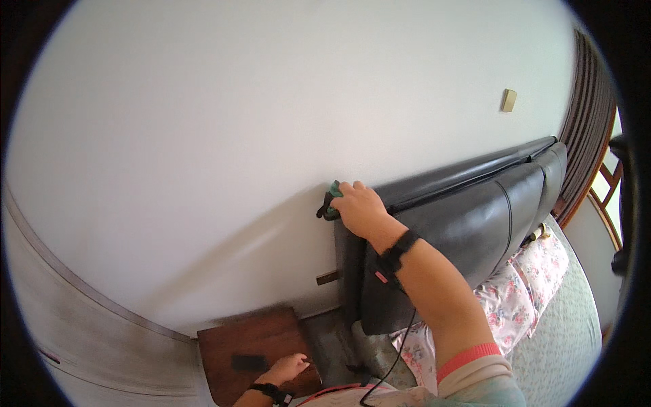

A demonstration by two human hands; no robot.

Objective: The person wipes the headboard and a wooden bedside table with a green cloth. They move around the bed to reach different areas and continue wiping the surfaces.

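My right hand (362,206) grips a bunched green and dark cloth (334,196) at the upper left corner of a black leather-look headboard (447,224). Part of the cloth sticks out past the corner, in front of the white wall. Lower down, my left hand (289,368) is above a reddish-brown wooden nightstand (244,333), its fingers loosely curled with nothing seen in them. Beside that hand lies a flat dark rectangular object (249,362) on the nightstand top; what it is cannot be made out. Both wrists wear black bands.
A black cable (402,351) hangs from my right wristband towards my body. Floral pillows (506,300) rest on the bed (564,310), right of my arm. On the wall are a switch plate (508,100) and a low socket plate (328,278). A brown curtain (590,117) hangs at far right.
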